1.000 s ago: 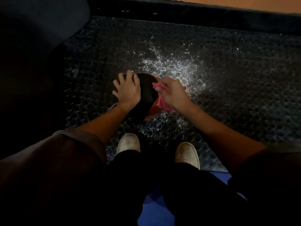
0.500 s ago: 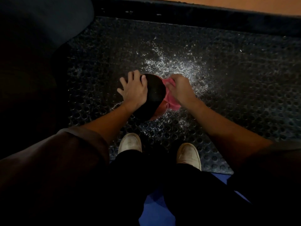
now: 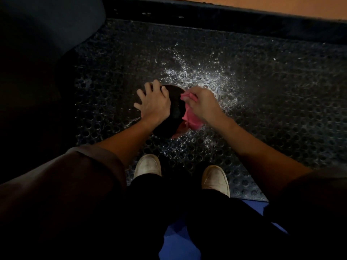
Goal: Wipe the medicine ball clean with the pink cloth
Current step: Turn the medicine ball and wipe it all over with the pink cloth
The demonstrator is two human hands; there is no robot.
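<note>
The medicine ball [image 3: 176, 113] is being held by the spread left hand [image 3: 154, 104]. The pink cloth [image 3: 191, 119], pinched in the right hand [image 3: 202, 104], is being pressed lengthwise down its right side.

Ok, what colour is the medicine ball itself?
The medicine ball looks mostly black, turning reddish-orange at its near edge by the pink cloth; head view, dimly lit.

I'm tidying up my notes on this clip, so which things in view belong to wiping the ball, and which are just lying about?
Part of the job:
medicine ball
pink cloth
left hand, resting on the ball
right hand, gripping the cloth

Just there:
studded rubber mat
white speckles on the mat
pale shoes
blue floor patch
</note>
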